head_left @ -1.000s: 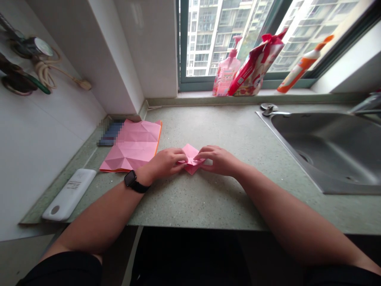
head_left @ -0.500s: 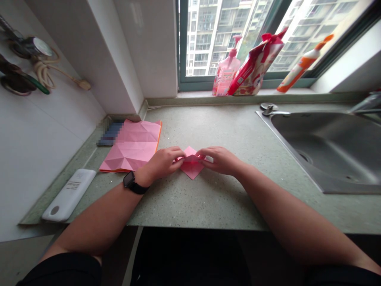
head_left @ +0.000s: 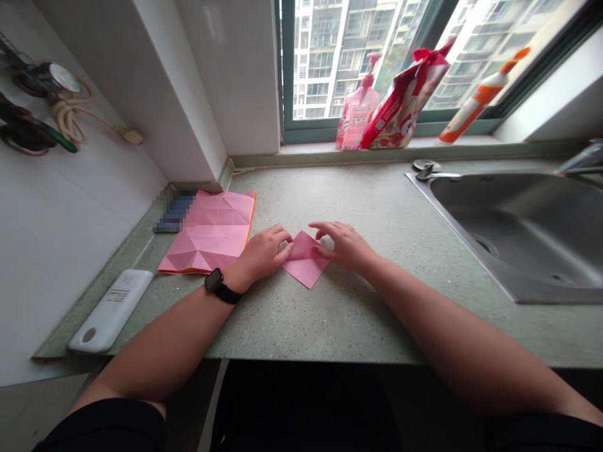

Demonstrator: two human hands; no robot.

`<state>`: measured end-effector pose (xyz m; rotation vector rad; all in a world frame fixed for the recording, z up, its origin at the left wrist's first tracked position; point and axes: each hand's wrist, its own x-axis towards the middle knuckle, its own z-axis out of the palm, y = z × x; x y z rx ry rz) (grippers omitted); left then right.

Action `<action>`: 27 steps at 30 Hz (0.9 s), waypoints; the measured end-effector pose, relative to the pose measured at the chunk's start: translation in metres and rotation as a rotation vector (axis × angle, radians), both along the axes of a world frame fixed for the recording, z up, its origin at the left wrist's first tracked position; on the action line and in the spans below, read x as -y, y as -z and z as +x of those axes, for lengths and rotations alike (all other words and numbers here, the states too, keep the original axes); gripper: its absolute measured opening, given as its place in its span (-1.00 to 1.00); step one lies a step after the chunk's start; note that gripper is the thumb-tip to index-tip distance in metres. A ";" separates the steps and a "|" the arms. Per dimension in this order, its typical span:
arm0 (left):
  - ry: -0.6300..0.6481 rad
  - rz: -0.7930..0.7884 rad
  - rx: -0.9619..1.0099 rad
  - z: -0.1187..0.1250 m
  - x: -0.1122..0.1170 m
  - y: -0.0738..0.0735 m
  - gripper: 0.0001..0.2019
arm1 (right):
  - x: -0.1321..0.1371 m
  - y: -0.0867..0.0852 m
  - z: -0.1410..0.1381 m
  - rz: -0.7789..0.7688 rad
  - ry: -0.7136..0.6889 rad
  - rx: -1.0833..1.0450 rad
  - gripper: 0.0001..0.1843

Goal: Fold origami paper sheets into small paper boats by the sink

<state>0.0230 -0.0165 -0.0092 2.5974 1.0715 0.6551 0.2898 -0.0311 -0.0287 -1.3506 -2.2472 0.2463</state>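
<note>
Folded pink ppr (head_left: 307, 272) is lying on counter (head_left: 339, 326), L of sink (head_left: 527, 220). R hand (head_left: 347, 247), nearer sink, is gaping half-open, thumb touching ppr. L hand (head_left: 264, 252), farther from sink, is curling at ppr edge; I can't tell if it's gripping. Ppr stack (head_left: 219, 216) is lying farther still.

Left hand (head_left: 266, 252) and right hand (head_left: 347, 248) touch folded pink paper (head_left: 307, 270) on the counter (head_left: 301, 326).

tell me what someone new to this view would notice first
Probably the small folded pink paper around the middle of the counter, between the left hand and the right hand. Next, the larger creased pink sheet left of it and the red bag on the windowsill, beside a pink pump bottle.
</note>
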 end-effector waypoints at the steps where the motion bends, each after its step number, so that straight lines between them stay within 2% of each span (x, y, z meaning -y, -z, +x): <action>1: -0.013 0.011 -0.017 0.000 -0.001 0.001 -0.82 | -0.001 0.001 0.000 0.011 0.007 0.005 -0.50; 5: -0.057 0.067 -0.070 0.002 -0.003 0.005 -0.84 | -0.001 0.002 -0.002 0.021 -0.007 0.052 -0.71; 8: 0.002 0.119 -0.102 0.001 -0.004 0.004 -0.81 | -0.001 0.003 -0.004 0.030 -0.018 0.084 -0.84; 12: 0.127 0.139 -0.142 -0.001 -0.005 -0.001 -0.83 | -0.001 0.005 -0.004 0.035 -0.014 0.100 -0.84; 15: 0.169 0.130 -0.157 -0.002 -0.006 -0.002 -0.85 | 0.000 0.005 -0.005 0.037 -0.015 0.096 -0.85; 20: 0.174 0.115 -0.149 -0.002 -0.009 0.002 -0.82 | 0.000 0.006 -0.012 0.034 0.020 0.093 -0.86; 27: 0.115 0.118 -0.160 0.004 -0.009 0.008 -0.90 | 0.001 0.010 -0.020 0.018 0.075 0.094 -0.79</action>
